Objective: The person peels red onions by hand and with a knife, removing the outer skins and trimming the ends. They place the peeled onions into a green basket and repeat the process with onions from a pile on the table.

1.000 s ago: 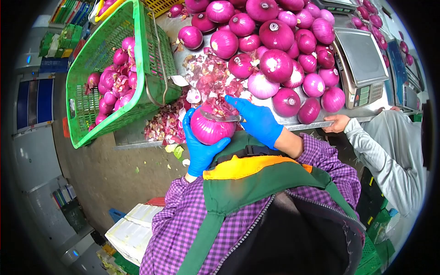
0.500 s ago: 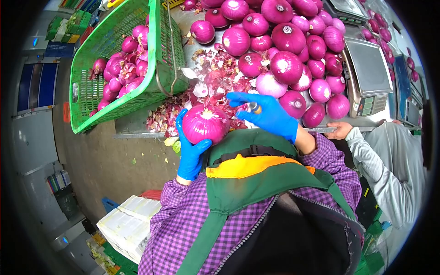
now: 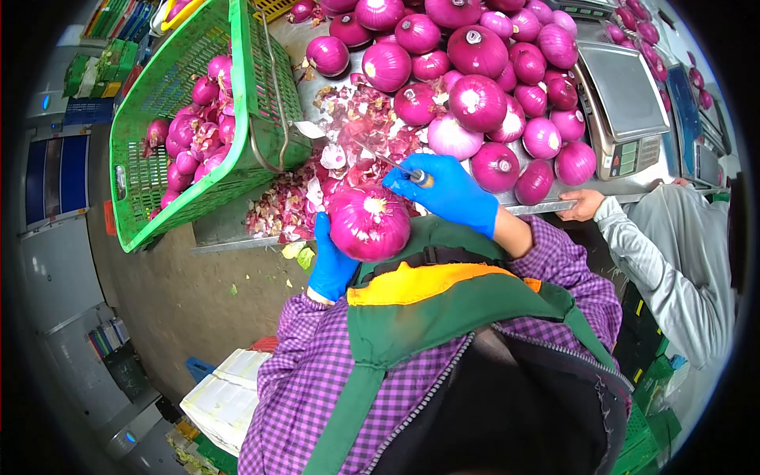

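Observation:
A large red onion (image 3: 366,229) rests in my left hand (image 3: 332,267), which is gloved in blue and wrapped round its lower left side. The onion's pale root end faces up. In my right hand (image 3: 453,194), also blue-gloved, is a small knife (image 3: 417,176) with a wooden handle. Its thin blade points up and left over the onion skins, above and apart from the held onion. My right fingers are closed round the handle, just right of the onion. Loose papery onion skins (image 3: 352,119) cover the metal table (image 3: 222,229) beyond both hands.
A green plastic basket (image 3: 237,131) of smaller red onions stands tilted at left. Many red onions (image 3: 479,103) are piled at the back right, beside a scale (image 3: 625,103). Another person's hand (image 3: 582,204) touches the table edge at right. A white box (image 3: 226,400) sits lower left.
My right hand has turned, so the knife blade now shows pointing up and left. The onion in my left hand has shifted slightly right and down. The whole view has moved a little.

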### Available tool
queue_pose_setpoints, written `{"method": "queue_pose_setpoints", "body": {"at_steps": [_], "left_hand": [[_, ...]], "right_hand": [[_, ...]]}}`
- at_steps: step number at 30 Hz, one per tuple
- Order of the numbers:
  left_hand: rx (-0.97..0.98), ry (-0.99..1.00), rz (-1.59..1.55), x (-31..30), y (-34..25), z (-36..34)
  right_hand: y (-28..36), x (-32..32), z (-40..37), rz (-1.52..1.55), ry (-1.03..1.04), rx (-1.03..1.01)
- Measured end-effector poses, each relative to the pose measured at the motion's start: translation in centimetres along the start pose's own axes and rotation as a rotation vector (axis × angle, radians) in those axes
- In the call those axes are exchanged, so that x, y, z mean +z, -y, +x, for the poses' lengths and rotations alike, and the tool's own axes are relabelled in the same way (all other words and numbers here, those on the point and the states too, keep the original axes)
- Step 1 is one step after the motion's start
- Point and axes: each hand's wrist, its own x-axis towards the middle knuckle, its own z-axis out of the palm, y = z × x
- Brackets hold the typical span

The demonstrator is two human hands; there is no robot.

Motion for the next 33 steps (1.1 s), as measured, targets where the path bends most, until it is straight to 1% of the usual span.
{"method": "queue_pose_setpoints", "body": {"at_steps": [1,2,4,5,7,11,13,15,17,19,20,22,23,24,26,28,29,30,31,33], "left_hand": [[0.001,-0.002,-0.001,0.0,-0.2,0.5],[-0.025,0.029,-0.099,-0.1,-0.3,1.0],[-0.091,0.093,-0.316,-0.3,-0.5,1.7],[-0.092,0.093,-0.313,-0.4,-0.5,1.9],[-0.171,0.462,-0.575,-0.7,-0.7,2.3],[-0.222,0.339,-0.56,-1.2,-0.5,3.4],[-0.251,0.298,-0.519,-0.6,-0.9,3.1],[-0.28,0.258,-0.478,-0.4,-1.0,3.0],[-0.335,0.483,-0.53,-0.7,-0.6,3.6],[-0.364,0.514,-0.537,-0.6,-0.4,4.0],[-0.389,0.543,-0.545,-0.5,-0.3,4.1],[-0.407,0.538,-0.549,-0.1,-0.2,4.0],[-0.423,0.535,-0.554,0.1,-0.2,4.0],[-0.474,0.425,-0.599,-0.6,0.0,4.3],[-0.462,0.435,-0.648,-0.8,0.4,4.7],[-0.45,0.442,-0.699,-0.9,0.8,5.1],[-0.568,0.438,-0.877,-1.0,1.0,5.4],[-0.686,0.429,-1.057,-0.8,1.0,5.5],[-0.687,0.427,-1.058,-0.8,0.9,4.7],[-0.492,0.741,-0.431,-0.4,-0.1,2.3]], "right_hand": [[-0.3,-0.1,-0.3,0.082,0.015,-0.028],[0.0,-0.5,-0.6,0.083,0.018,-0.029],[1.2,-1.3,-1.5,-0.165,0.071,-0.122],[1.6,-1.4,-1.9,-0.163,0.069,-0.122],[2.2,-1.4,-2.5,-0.34,0.148,-0.106],[1.7,-0.9,-2.4,-0.449,0.185,-0.078],[1.2,-0.8,-2.2,-0.488,0.099,-0.147],[1.4,-0.8,-2.1,-0.484,0.116,-0.164],[2.0,-1.0,-1.9,-0.481,0.128,-0.177],[2.7,-1.6,-1.5,-0.529,0.269,-0.027],[2.4,-1.6,-1.4,-0.528,0.268,-0.025],[1.3,-1.5,-1.2,-0.562,0.207,-0.211],[1.0,-1.6,-1.0,-0.561,0.207,-0.21],[0.6,-1.7,-0.8,-0.562,0.194,-0.237],[0.0,-1.8,-0.5,-0.562,0.177,-0.262],[-0.7,-1.6,-0.4,-0.708,0.213,-0.239],[-1.7,-1.6,-0.3,-0.708,0.213,-0.238],[-3.1,-1.7,-0.2,-0.626,0.164,-0.182],[-4.4,-2.0,-0.2,-0.543,0.117,-0.127],[-6.7,-4.1,-0.1,-0.626,-0.102,-0.122]]}}
